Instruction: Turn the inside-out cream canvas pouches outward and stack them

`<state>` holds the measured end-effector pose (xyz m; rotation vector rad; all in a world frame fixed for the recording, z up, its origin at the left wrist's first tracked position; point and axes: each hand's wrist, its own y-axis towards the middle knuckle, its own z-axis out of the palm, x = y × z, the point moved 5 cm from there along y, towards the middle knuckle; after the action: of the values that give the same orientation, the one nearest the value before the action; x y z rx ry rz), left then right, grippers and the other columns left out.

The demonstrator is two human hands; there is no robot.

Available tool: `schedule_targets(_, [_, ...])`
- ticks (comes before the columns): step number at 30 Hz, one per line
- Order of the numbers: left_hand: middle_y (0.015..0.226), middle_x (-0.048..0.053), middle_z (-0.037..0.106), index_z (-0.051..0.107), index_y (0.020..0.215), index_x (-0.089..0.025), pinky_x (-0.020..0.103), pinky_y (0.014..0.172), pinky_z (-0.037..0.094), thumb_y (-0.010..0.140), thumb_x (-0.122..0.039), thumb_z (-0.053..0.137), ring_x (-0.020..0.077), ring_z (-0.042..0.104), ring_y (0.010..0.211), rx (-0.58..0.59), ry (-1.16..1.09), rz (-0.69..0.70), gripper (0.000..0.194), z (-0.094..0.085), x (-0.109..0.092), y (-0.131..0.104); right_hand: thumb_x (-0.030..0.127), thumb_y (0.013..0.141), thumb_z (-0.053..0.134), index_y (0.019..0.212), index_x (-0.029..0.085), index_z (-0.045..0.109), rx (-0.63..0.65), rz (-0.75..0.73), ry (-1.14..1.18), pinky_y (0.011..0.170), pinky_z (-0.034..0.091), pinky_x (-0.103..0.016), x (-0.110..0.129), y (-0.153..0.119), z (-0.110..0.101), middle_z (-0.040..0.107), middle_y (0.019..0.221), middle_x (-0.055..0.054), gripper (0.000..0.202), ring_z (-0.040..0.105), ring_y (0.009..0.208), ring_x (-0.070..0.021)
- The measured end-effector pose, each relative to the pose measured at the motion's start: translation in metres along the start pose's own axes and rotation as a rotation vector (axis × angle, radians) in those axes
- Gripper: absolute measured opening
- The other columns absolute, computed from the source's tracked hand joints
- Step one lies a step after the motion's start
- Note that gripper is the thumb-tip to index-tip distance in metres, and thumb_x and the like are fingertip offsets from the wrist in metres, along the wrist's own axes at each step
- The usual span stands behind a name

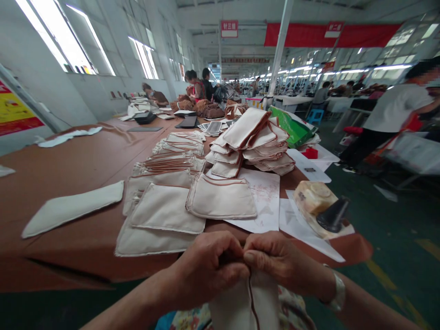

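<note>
Over my lap, in front of the table edge, hangs a cream fabric piece (237, 302) with a brown-edged seam running down it. My left hand (213, 261) pinches its top edge from the left. Thumb to thumb with it, my right hand (275, 256) pinches the same edge from the right; a silvery band circles that wrist. The fingers hide the exact spot they grip. Just beyond my hands lie flat cream fabric panels (168, 208), overlapping one another. Another cream panel with brown trim (222, 197) rests partly on a white paper sheet (264, 197).
Stacked cream pieces (247, 133) rise behind the panels, beside a green bag (292, 126). A yellowish block (314, 197) and a black cone-shaped object (333, 214) sit at the right table corner. One long cream panel (75, 208) lies left. A person (392, 110) stands right, across the aisle.
</note>
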<state>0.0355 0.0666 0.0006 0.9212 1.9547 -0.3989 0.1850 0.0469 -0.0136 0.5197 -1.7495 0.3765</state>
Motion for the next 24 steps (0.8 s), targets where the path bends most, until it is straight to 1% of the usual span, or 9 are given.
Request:
schedule_targets(3, [0.076, -0.005, 0.047, 0.055, 0.093, -0.016, 0.017, 0.055, 0.031, 0.073, -0.021, 0.078, 0.0080, 0.036, 0.065, 0.024, -0.144, -0.014, 0.031, -0.005, -0.002, -0.005, 0.043, 0.089, 0.061, 0.074, 0.011, 0.063, -0.051, 0.039, 0.184, 0.053, 0.027, -0.021, -0.012, 0.000, 0.000, 0.050, 0.069, 0.001, 0.036, 0.038, 0.062, -0.0095])
schedule_targets(6, [0.079, -0.004, 0.048, 0.053, 0.094, -0.016, 0.016, 0.056, 0.034, 0.078, -0.015, 0.070, 0.0079, 0.039, 0.065, -0.066, -0.122, 0.076, 0.024, -0.011, -0.006, -0.009, 0.045, 0.086, 0.066, 0.077, 0.009, 0.067, -0.085, 0.116, 0.271, 0.052, 0.024, -0.021, -0.023, -0.002, 0.000, 0.050, 0.067, 0.001, 0.037, 0.036, 0.060, -0.0087])
schedule_targets(9, [0.088, 0.001, 0.054, 0.055, 0.087, -0.015, 0.018, 0.065, 0.040, 0.080, -0.008, 0.063, 0.0093, 0.048, 0.075, -0.175, 0.033, 0.257, 0.013, -0.012, -0.013, -0.010, 0.046, 0.085, 0.068, 0.085, 0.008, 0.071, -0.093, 0.186, 0.304, 0.052, 0.025, -0.022, -0.028, -0.005, 0.000, 0.057, 0.070, -0.002, 0.038, 0.039, 0.061, -0.0092])
schedule_targets(11, [0.091, 0.003, 0.056, 0.058, 0.087, -0.014, 0.018, 0.069, 0.042, 0.081, -0.001, 0.057, 0.0103, 0.052, 0.081, -0.216, 0.158, 0.342, 0.015, -0.010, -0.017, -0.011, 0.045, 0.085, 0.068, 0.088, 0.009, 0.073, -0.089, 0.198, 0.336, 0.055, 0.028, -0.022, -0.028, -0.007, 0.001, 0.060, 0.074, -0.003, 0.037, 0.042, 0.063, -0.0098])
schedule_targets(13, [0.090, 0.004, 0.058, 0.060, 0.090, -0.014, 0.019, 0.068, 0.044, 0.082, 0.001, 0.052, 0.0114, 0.054, 0.081, -0.228, 0.294, 0.392, 0.019, -0.006, -0.019, -0.012, 0.044, 0.085, 0.068, 0.089, 0.009, 0.075, -0.087, 0.205, 0.364, 0.056, 0.029, -0.022, -0.028, -0.008, 0.002, 0.062, 0.074, -0.003, 0.036, 0.044, 0.063, -0.0099])
schedule_targets(16, [0.087, 0.004, 0.059, 0.062, 0.091, -0.015, 0.023, 0.062, 0.044, 0.085, -0.005, 0.053, 0.0136, 0.055, 0.074, -0.237, 0.538, 0.384, 0.014, 0.000, -0.021, -0.015, 0.042, 0.084, 0.070, 0.089, 0.010, 0.076, -0.085, 0.229, 0.433, 0.056, 0.030, -0.020, -0.030, -0.007, 0.004, 0.064, 0.074, -0.004, 0.033, 0.045, 0.063, -0.0092])
schedule_targets(19, [0.084, 0.003, 0.058, 0.060, 0.092, -0.016, 0.027, 0.061, 0.044, 0.089, -0.013, 0.054, 0.0159, 0.054, 0.070, -0.182, 0.756, 0.364, 0.007, 0.009, -0.019, -0.018, 0.039, 0.083, 0.073, 0.089, 0.010, 0.076, -0.082, 0.249, 0.551, 0.057, 0.032, -0.019, -0.031, -0.006, 0.007, 0.065, 0.077, -0.005, 0.030, 0.047, 0.063, -0.0084])
schedule_targets(21, [0.082, 0.003, 0.057, 0.057, 0.091, -0.016, 0.029, 0.059, 0.043, 0.090, -0.013, 0.053, 0.0170, 0.053, 0.068, -0.152, 0.858, 0.368, 0.006, 0.015, -0.017, -0.018, 0.036, 0.083, 0.073, 0.089, 0.009, 0.075, -0.081, 0.242, 0.615, 0.058, 0.033, -0.018, -0.032, -0.005, 0.009, 0.066, 0.078, -0.005, 0.028, 0.049, 0.063, -0.0082])
schedule_targets(24, [0.079, 0.003, 0.055, 0.054, 0.088, -0.016, 0.029, 0.055, 0.041, 0.088, -0.011, 0.051, 0.0177, 0.049, 0.063, -0.162, 0.958, 0.379, 0.007, 0.023, -0.015, -0.016, 0.034, 0.082, 0.075, 0.087, 0.008, 0.075, -0.090, 0.232, 0.662, 0.057, 0.034, -0.017, -0.032, -0.005, 0.011, 0.066, 0.074, -0.004, 0.027, 0.049, 0.061, -0.0076])
